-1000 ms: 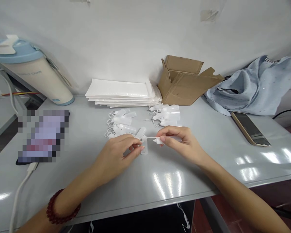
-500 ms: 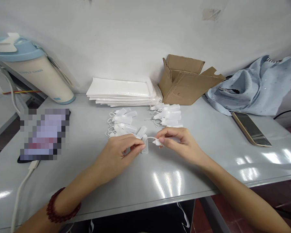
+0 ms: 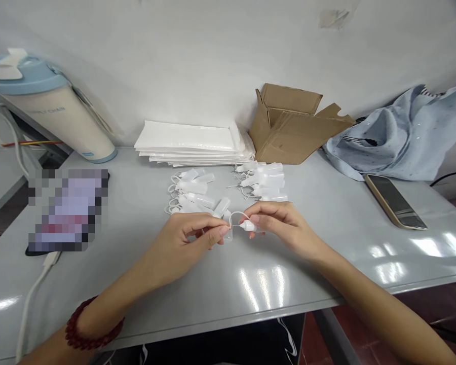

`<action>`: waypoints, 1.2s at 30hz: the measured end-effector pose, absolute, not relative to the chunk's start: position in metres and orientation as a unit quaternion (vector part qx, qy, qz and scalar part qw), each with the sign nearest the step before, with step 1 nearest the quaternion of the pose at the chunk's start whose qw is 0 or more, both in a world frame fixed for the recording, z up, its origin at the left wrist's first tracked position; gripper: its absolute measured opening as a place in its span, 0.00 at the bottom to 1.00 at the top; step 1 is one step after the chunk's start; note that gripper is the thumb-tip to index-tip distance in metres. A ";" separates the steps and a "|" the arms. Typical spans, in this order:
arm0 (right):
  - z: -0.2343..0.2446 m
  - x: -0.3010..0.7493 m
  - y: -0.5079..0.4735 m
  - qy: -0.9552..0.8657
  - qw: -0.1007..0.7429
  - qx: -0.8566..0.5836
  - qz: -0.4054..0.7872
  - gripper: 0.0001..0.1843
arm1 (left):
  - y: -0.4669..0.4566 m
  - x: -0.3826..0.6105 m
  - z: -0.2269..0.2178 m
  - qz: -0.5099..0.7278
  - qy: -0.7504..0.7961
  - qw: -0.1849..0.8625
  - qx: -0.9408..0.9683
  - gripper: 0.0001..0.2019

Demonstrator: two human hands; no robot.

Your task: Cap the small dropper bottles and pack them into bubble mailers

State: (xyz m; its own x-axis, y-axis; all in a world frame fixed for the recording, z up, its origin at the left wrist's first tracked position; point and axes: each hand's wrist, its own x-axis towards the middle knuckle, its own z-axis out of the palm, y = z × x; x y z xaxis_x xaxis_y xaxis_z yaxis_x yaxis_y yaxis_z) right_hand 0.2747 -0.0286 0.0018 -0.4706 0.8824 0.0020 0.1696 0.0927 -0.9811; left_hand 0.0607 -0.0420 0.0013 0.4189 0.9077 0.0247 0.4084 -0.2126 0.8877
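My left hand (image 3: 188,241) pinches a small translucent white bottle (image 3: 228,232) just above the grey table (image 3: 228,284). My right hand (image 3: 279,223) pinches the bottle's white cap (image 3: 248,225), which hangs from the bottle by a thin looped tether. The two hands are close together, fingertips a few centimetres apart. Behind them lie two heaps of the same little bottles, one on the left (image 3: 192,192) and one on the right (image 3: 264,180).
A stack of white plastic bags (image 3: 190,144) and an open cardboard box (image 3: 292,126) stand at the back by the wall. A large tumbler (image 3: 57,116) and a phone on a charging cable (image 3: 66,210) are at left. Another phone (image 3: 395,200) and blue cloth (image 3: 399,134) lie at right.
My right hand has drawn the cap leftward, closer to the bottle in my left hand, and the tether now bows into a loop. The view shifted slightly.
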 end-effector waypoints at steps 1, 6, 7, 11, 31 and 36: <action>0.002 0.274 -0.029 -0.659 0.327 -0.395 0.550 0.10 | -0.042 0.061 0.001 0.287 0.456 0.435 0.722 0.09; 0.001 0.275 -0.031 -0.650 0.323 -0.392 0.565 0.10 | -0.042 0.060 0.001 0.285 0.452 0.444 0.719 0.09; 0.001 0.275 -0.031 -0.649 0.322 -0.393 0.566 0.10 | -0.042 0.060 0.002 0.286 0.451 0.444 0.720 0.09; 0.001 0.274 -0.030 -0.648 0.322 -0.391 0.569 0.10 | -0.042 0.060 0.001 0.285 0.449 0.444 0.721 0.09; 0.000 0.274 -0.032 -0.685 0.298 -0.397 0.534 0.09 | -0.042 0.061 0.002 0.251 0.452 0.451 0.728 0.10; -0.005 0.272 -0.032 -0.677 0.313 -0.399 0.533 0.08 | -0.043 0.061 0.002 0.247 0.450 0.454 0.728 0.11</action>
